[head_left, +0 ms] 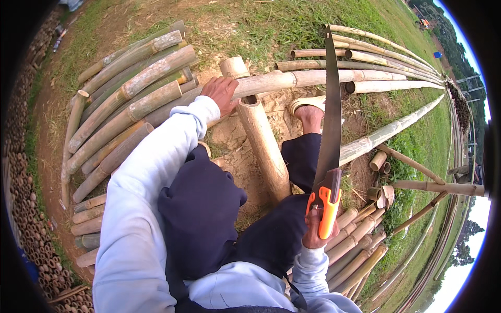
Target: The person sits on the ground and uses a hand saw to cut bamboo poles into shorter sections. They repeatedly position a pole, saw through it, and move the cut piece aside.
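Note:
A long bamboo pole (pixel 318 77) lies across a thick bamboo post (pixel 265 146) that has a cut-out near its upper end. My left hand (pixel 221 95) is closed over the pole beside that cut-out, its fingers wrapped on the far side. In my right hand (pixel 315 232) is a hand saw (pixel 332 120) with an orange and dark handle. Its long blade points up and away from me, toothed edge to the left. In the picture the blade crosses in front of the pole; I see no cut being made.
Cut bamboo lengths (pixel 133 108) are piled at left, with more pieces (pixel 355 245) at lower right. Long poles (pixel 386 48) stretch away at the far right, and one pole (pixel 376 140) lies nearer. My sandalled foot (pixel 310 116) rests right of the post. A bamboo frame (pixel 438 187) stands at right.

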`<action>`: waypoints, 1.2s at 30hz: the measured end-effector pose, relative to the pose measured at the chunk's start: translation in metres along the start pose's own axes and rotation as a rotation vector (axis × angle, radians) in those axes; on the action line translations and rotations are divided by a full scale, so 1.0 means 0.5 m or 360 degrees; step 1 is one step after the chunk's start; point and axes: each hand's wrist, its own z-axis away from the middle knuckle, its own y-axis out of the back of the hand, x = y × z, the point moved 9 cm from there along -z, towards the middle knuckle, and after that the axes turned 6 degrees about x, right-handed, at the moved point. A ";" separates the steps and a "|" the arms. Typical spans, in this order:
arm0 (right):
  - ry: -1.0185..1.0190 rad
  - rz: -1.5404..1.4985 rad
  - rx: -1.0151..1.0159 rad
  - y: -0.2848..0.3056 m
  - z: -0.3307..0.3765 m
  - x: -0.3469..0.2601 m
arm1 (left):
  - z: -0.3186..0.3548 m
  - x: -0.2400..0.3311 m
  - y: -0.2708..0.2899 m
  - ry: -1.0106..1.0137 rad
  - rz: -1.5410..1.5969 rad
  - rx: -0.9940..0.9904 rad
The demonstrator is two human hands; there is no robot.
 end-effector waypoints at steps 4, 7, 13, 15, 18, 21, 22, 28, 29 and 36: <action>-0.0027 0.0066 0.0168 0.090 0.005 0.009 | -0.135 0.061 -0.121 0.0037 -0.0201 -0.0427; -0.0202 0.0019 0.0307 0.131 0.009 0.015 | -0.182 0.059 -0.185 0.0176 -0.0372 -0.0458; -0.0282 0.0088 0.0325 0.161 0.007 0.045 | -0.202 0.046 -0.243 0.0145 -0.0404 -0.0667; -0.0273 0.0086 0.0335 0.159 0.000 0.037 | -0.204 0.053 -0.203 0.0070 -0.0398 -0.0506; -0.0265 -0.0013 0.0345 0.169 -0.006 0.040 | -0.209 0.053 -0.118 0.0014 -0.0402 -0.0440; -0.0221 -0.0077 0.0420 0.173 -0.017 0.017 | -0.194 0.052 -0.046 -0.0005 -0.0356 -0.0482; -0.0189 -0.0088 0.0392 0.172 -0.017 0.012 | -0.165 0.035 -0.018 0.0020 -0.0355 -0.0507; -0.0102 -0.0181 0.0399 0.179 -0.018 -0.004 | 0.105 -0.163 0.164 0.0117 -0.0335 -0.0428; -0.0201 -0.0224 0.0393 0.179 -0.017 0.007 | 0.152 -0.186 0.189 0.0095 -0.0380 -0.0442; -0.0102 -0.0310 0.0199 0.161 -0.045 -0.002 | 0.541 -0.402 0.368 0.0558 -0.0597 -0.0719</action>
